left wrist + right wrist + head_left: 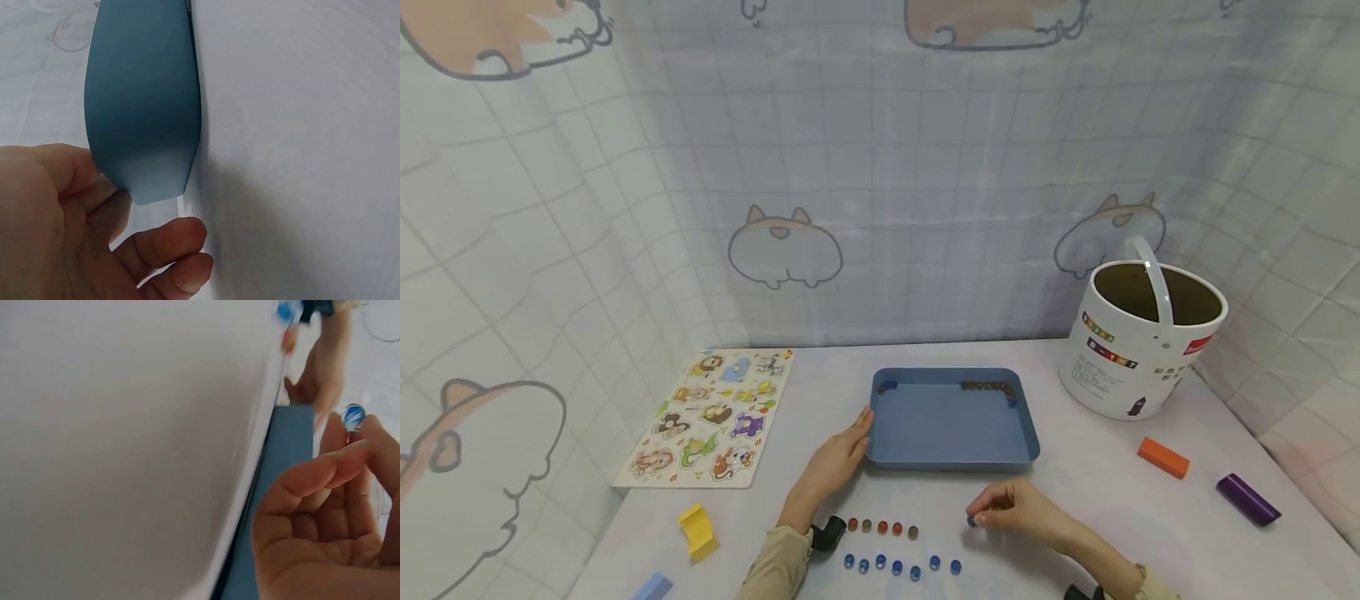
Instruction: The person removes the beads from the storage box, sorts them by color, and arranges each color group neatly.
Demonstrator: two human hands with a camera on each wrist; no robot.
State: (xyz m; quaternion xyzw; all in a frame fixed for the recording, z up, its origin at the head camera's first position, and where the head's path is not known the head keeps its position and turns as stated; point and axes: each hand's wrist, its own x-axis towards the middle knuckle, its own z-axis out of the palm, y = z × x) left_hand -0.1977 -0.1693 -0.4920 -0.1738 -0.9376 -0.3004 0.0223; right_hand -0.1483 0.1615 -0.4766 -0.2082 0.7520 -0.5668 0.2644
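Observation:
Between thumb and fingertips, my right hand (1018,510) pinches a blue glass marble (354,417), held just in front of the tray. My left hand (835,462) lies along the left side of a shallow blue tray (951,429); in the left wrist view its fingers (165,240) are beside the tray's corner, some loosely bent. Inside the tray, brownish marbles (988,386) line the back right corner, and a few blue marbles (887,386) sit at the back left. On the table before me are a row of reddish-brown marbles (882,527) and several blue marbles (897,567).
A white bucket (1097,375) with a handle stands at the back right. Nearby lie an orange block (1163,458) and a purple block (1247,500). To the left are an animal puzzle board (707,417), a yellow block (698,533) and a light blue block (653,587).

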